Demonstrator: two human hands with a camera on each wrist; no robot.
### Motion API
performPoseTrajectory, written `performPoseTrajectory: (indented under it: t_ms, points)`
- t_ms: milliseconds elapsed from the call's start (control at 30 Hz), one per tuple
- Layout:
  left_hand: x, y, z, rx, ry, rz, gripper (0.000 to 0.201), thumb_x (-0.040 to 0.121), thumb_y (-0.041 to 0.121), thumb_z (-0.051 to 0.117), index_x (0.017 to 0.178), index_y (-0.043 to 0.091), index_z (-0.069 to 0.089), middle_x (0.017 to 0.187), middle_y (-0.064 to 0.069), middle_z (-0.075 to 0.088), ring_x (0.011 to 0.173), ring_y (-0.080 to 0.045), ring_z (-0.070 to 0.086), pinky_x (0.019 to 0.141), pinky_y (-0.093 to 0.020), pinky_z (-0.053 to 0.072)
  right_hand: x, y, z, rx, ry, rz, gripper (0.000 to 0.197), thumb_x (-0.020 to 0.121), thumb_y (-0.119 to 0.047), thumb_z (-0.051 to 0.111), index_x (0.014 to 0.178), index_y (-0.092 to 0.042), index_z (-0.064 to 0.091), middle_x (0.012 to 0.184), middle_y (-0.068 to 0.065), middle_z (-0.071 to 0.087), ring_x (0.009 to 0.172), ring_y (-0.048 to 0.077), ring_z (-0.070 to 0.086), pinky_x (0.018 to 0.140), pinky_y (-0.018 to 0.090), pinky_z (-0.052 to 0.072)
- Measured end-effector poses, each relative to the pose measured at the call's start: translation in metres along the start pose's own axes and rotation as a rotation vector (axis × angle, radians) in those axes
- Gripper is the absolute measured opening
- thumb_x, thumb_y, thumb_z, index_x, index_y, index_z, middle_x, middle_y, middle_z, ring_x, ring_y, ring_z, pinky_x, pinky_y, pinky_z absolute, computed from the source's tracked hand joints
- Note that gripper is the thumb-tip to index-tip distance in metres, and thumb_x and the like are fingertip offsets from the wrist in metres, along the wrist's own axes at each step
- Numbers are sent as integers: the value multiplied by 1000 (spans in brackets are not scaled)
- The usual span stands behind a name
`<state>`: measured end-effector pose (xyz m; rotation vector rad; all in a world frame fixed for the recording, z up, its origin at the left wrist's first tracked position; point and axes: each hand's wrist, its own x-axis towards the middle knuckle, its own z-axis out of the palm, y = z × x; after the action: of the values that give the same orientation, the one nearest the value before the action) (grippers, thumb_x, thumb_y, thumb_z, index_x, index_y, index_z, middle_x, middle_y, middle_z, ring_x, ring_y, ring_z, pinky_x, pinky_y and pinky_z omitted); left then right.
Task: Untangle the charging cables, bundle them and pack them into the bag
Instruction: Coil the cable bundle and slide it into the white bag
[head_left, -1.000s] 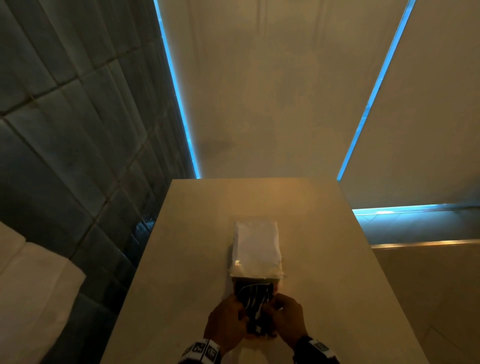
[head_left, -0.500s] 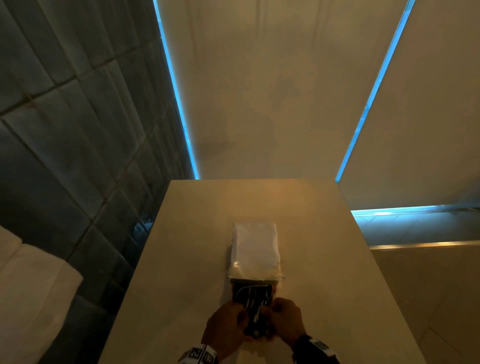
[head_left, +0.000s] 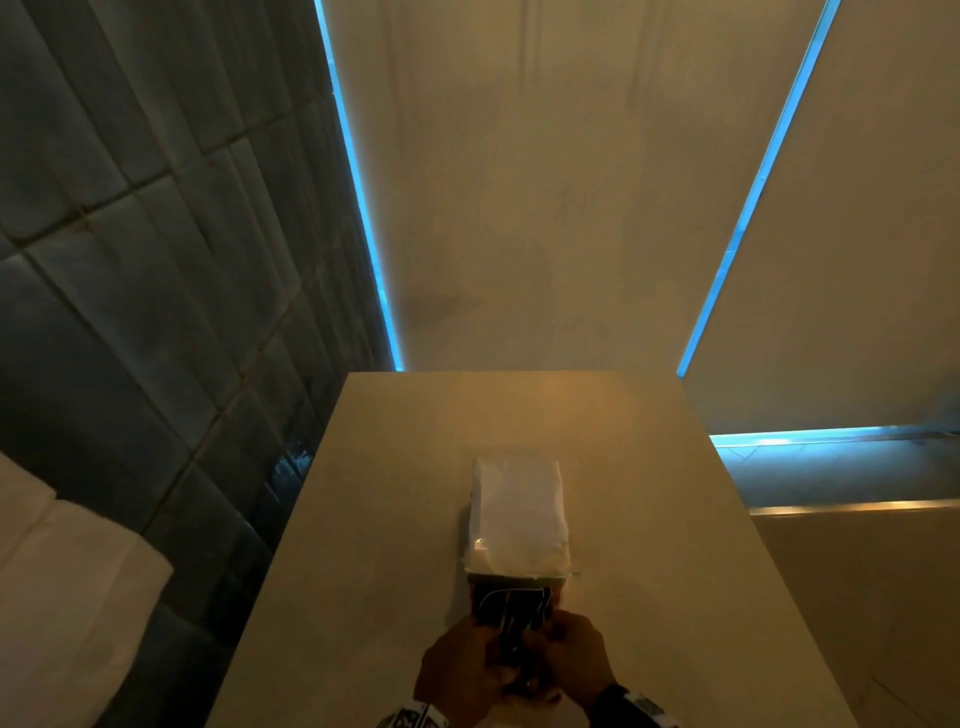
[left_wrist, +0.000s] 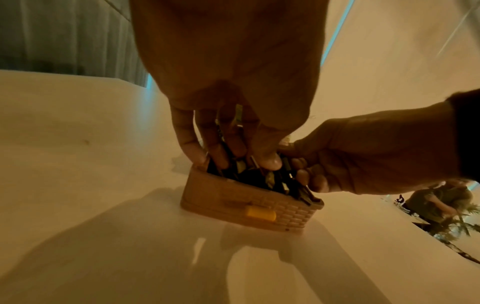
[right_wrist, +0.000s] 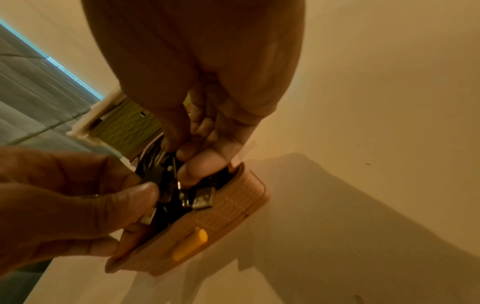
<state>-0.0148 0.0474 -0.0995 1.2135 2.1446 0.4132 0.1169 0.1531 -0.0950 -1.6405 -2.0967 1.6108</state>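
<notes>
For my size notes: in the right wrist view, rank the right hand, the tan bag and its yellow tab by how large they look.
1. right hand, though it sits nearest the camera, so its lead is unsure.
2. tan bag, partly hidden by both hands.
3. yellow tab, clearly smallest.

Count: hands 2, left (head_left: 470, 670) and right (head_left: 574, 657); bag (left_wrist: 249, 207) 1, with 1 yellow clasp (left_wrist: 261, 214); white packet (head_left: 517, 512) 1; bench (head_left: 395, 519) 1; cables (right_wrist: 176, 189) tangled, number indeterminate
</notes>
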Motion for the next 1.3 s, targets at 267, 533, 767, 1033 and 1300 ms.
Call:
performPoseTrajectory:
  t_ms: [267,533,767,1033,1300]
  points:
    - [4,-16,1,-17,41,-142,36,79,31,63,112,19,60,113,2,54,111,-14,56,90,-23,43,8,-1,-3,-118,-73,22,11,81,-30,64,77,-19,62,92,5,71,90,18,67,77,26,49]
    - [2,-16,0,95,50,-240,42,80,41,64,116,20,60,123,2,56,115,-14,56,93,-20,41,7,0,0,-179,-79,-86,23,86,-45,60,98,-28,50,92,-3,57,85,14,53,70,19,38]
    - [-5,0,-5,203,145,-111,41,79,33,50,118,24,46,125,2,40,113,-16,49,88,-29,43,18,13,5,-186,-94,10,42,65,-64,65,89,-37,44,98,-2,58,101,19,60,79,24,44]
    - [2,4,3,83,127,63,36,87,35,54,123,27,51,135,11,41,117,-7,47,93,-20,39,12,5,-11,-89,-108,-95,17,83,-30,69,76,-34,54,77,-18,59,70,-5,54,53,3,38]
    - [9,-7,0,35,95,118,27,92,31,52,114,20,62,131,6,48,113,-7,51,78,-6,30,16,8,-15,-9,39,-15,12,84,-15,66,74,-19,60,70,-2,69,55,7,64,55,19,52]
